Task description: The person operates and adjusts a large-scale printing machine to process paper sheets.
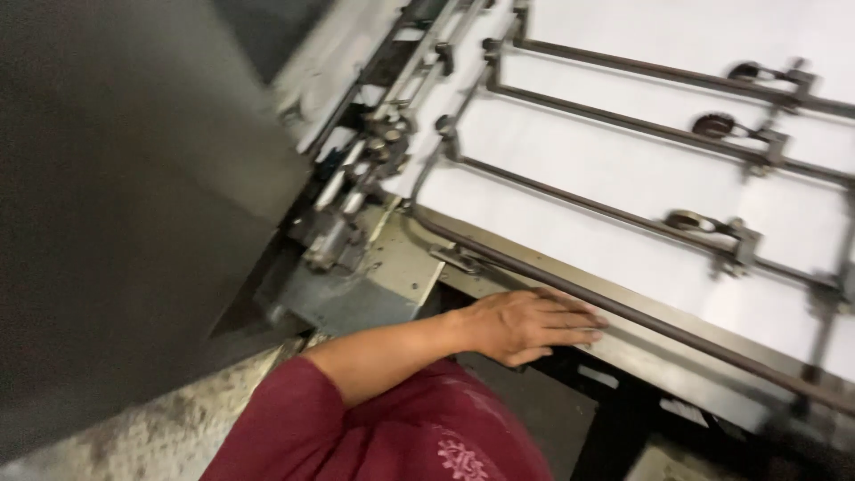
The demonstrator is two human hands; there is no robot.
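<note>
Resting flat with fingers (570,325) pressed together on the feed table's metal edge (623,343), just below thin, floppy, probably slippery white sheets (623,187), best lifted by an edge.

feed table (534,298), white sheets (623,178), hand (525,325) resting

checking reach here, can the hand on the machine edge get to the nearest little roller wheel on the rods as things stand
Probably yes. The hand lies flat on the machine's edge, and the nearest roller wheel sits just past one rod over the white sheet. Nothing covers it.
</note>
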